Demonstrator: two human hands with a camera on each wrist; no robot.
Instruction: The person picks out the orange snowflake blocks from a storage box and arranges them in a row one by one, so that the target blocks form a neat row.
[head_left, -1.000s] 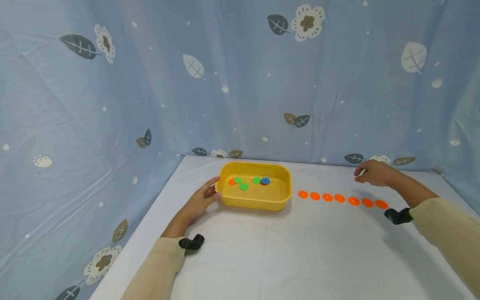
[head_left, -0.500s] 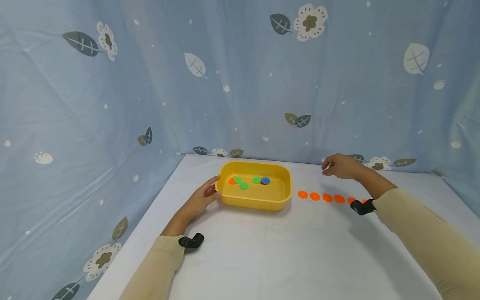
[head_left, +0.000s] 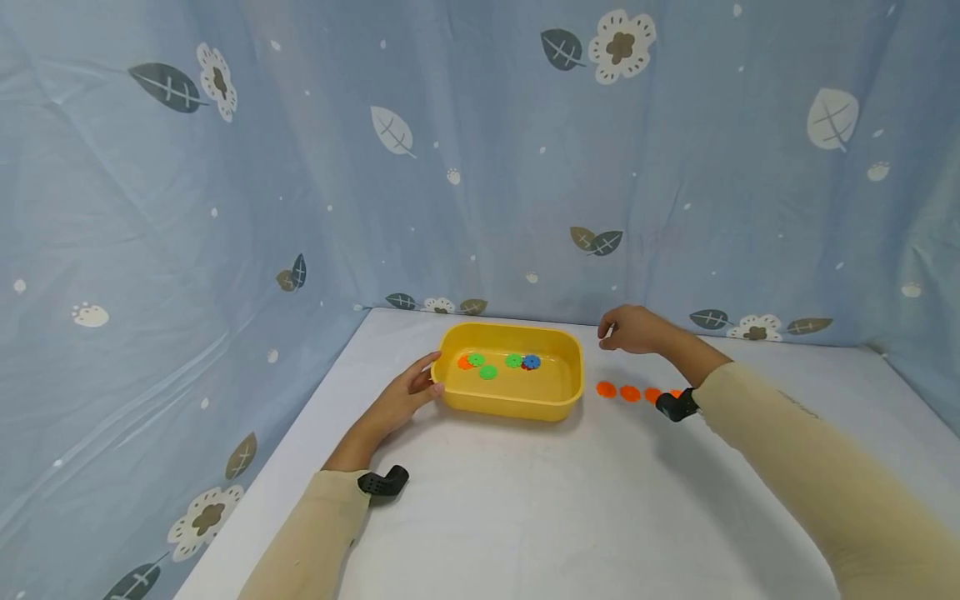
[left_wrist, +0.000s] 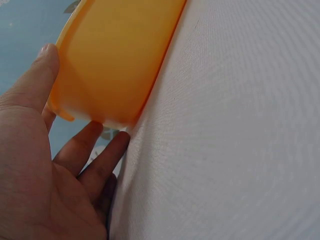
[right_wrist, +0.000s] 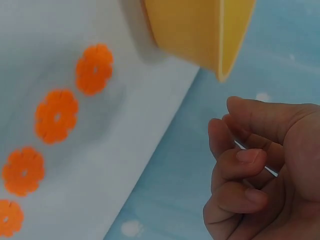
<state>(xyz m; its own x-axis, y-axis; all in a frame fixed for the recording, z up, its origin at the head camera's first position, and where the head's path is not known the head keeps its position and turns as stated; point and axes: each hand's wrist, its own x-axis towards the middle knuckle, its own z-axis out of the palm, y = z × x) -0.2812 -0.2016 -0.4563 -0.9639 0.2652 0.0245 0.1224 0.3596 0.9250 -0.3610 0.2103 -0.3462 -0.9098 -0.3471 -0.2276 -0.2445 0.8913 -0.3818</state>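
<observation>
In the head view my left hand (head_left: 397, 406) holds the left end of a yellow plastic basin (head_left: 510, 408). The left wrist view shows its thumb at the rim and other fingers (left_wrist: 82, 145) near the outer wall. Inside the basin lie green notched discs (head_left: 488, 372), a blue one (head_left: 531, 362) over a red one, and an orange one partly covered. My right hand (head_left: 637, 328) hovers beyond the basin's right end, its fingers loosely bent around nothing. Flat orange flower-shaped discs (right_wrist: 56, 116) lie in a row to the basin's right.
Both sleeves carry a small black wrist camera (head_left: 384, 482). The right forearm (head_left: 795, 450) crosses above the row and hides its right part. A patterned blue curtain (head_left: 480, 167) borders the white tabletop (head_left: 540, 517) behind and on the left.
My right hand has moved left above the orange discs toward the basin, its forearm now covering part of the row. The left hand and basin have stayed put.
</observation>
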